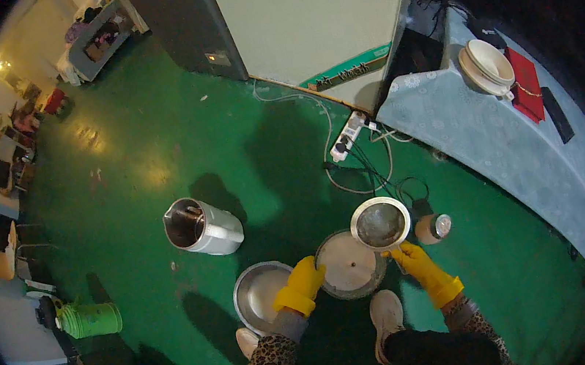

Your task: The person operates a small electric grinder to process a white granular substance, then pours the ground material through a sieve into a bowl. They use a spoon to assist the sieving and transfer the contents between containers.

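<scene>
Both of my hands wear yellow rubber gloves. My right hand (409,261) grips the handle of a round fine-mesh strainer (380,223), which is held over the far right edge of a round bowl-like container (352,265) with a pale surface and a small dark spot in its middle. My left hand (305,279) is at that container's left rim; whether its fingers grip the rim cannot be told. Below the left hand, a metal basin (255,296) stands on the floor, partly hidden by the glove. A tall metal pitcher (221,230) is farther left.
A jar with a silvery lid (441,226) stands right of the strainer. Beyond are a power strip (348,135) and loose cables on the green floor. A cloth-covered table (484,124) with stacked bowls curves along the right. A green jug (94,319) is at far left.
</scene>
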The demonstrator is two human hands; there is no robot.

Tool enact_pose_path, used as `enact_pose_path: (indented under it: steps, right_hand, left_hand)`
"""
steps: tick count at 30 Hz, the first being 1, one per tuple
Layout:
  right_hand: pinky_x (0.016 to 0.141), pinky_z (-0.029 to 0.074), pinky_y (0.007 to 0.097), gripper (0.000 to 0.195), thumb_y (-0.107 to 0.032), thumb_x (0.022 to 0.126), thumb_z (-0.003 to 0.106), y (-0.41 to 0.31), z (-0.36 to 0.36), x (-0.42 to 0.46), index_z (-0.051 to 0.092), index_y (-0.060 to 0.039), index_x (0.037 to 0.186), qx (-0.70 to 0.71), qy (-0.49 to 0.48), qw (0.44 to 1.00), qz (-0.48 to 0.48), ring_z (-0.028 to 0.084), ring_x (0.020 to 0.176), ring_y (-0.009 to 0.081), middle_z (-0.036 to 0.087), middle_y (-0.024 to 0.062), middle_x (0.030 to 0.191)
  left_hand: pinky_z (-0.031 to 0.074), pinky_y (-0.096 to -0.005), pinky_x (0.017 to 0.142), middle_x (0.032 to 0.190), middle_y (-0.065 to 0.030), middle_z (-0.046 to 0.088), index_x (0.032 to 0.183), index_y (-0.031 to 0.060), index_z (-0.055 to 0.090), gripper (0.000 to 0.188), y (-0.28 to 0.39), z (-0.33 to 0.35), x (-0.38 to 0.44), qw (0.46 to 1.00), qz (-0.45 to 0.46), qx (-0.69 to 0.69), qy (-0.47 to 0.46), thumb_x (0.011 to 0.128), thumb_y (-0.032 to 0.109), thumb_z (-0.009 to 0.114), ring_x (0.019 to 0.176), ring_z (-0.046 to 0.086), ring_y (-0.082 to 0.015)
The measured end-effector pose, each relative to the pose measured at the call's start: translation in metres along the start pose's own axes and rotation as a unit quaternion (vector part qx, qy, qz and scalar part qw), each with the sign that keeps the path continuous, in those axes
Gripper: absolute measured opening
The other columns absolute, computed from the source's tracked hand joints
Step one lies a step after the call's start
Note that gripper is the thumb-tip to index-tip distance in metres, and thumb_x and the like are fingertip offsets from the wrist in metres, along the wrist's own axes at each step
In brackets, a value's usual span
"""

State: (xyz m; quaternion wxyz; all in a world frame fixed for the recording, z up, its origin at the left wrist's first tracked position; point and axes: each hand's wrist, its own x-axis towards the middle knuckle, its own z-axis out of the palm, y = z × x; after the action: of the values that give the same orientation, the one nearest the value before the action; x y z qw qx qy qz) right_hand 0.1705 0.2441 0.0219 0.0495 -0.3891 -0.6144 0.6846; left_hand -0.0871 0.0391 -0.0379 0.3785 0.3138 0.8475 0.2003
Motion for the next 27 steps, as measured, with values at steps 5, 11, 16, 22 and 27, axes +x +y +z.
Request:
enact_pose_path:
  steps: [5, 11, 16, 22, 27]
  right_hand:
    - [0.067, 0.046, 0.0233, 0.034, -0.031, 0.104, 0.061, 0.03, -0.007, 0.016, 0.07, -0.003, 0.121, 0.048, 0.011, 0.998, 0.043, 0.06, 0.08, 0.0078, 0.071, 0.0009, 0.104]
    - [0.08, 0.052, 0.0278, 0.036, -0.03, 0.106, 0.057, 0.031, 0.008, 0.029, 0.07, -0.0002, 0.121, 0.097, 0.037, 0.994, 0.039, 0.067, 0.09, 0.013, 0.073, 0.0048, 0.111]
    - [0.081, 0.053, 0.0287, 0.033, -0.027, 0.105, 0.059, 0.018, 0.01, 0.017, 0.071, 0.0006, 0.118, 0.122, 0.051, 0.991, 0.019, 0.068, 0.09, 0.0145, 0.074, 0.0061, 0.107]
    - [0.08, 0.057, 0.0328, 0.027, -0.019, 0.105, 0.057, -0.017, 0.001, 0.008, 0.072, 0.0006, 0.114, 0.131, 0.041, 0.99, -0.031, 0.072, 0.089, 0.0188, 0.076, 0.0093, 0.105]
    - [0.073, 0.06, 0.0337, 0.022, -0.013, 0.101, 0.063, -0.096, 0.001, -0.011, 0.073, 0.0021, 0.113, 0.101, -0.01, 0.994, -0.05, 0.073, 0.084, 0.0212, 0.076, 0.0123, 0.101]
  left_hand:
    - [0.052, -0.0461, 0.098, 0.131, -0.024, 0.064, 0.135, 0.0002, 0.059, 0.053, 0.019, -0.017, 0.024, 0.986, -0.037, -0.054, -0.151, 0.094, 0.033, 0.067, 0.116, 0.064, -0.0413]
    - [0.058, -0.047, 0.087, 0.13, -0.0244, 0.065, 0.14, 0.0023, 0.056, 0.055, -0.031, 0.007, 0.054, 0.96, -0.079, -0.145, -0.227, 0.088, 0.017, 0.07, 0.112, 0.066, -0.0428]
    - [0.057, -0.0486, 0.089, 0.129, -0.0249, 0.066, 0.143, 0.0025, 0.054, 0.059, -0.018, 0.016, 0.033, 0.99, -0.033, -0.073, -0.117, 0.086, 0.013, 0.066, 0.116, 0.064, -0.0439]
    - [0.056, -0.0509, 0.09, 0.128, -0.0256, 0.066, 0.14, 0.0034, 0.056, 0.056, 0.01, -0.017, -0.018, 0.977, 0.006, -0.153, -0.147, 0.086, 0.014, 0.065, 0.117, 0.063, -0.0451]
    - [0.054, -0.0356, 0.056, 0.093, -0.0155, 0.071, 0.131, 0.0034, 0.059, 0.042, 0.043, -0.06, -0.107, 0.954, 0.023, -0.284, -0.094, 0.094, 0.021, 0.063, 0.069, 0.067, -0.0262]
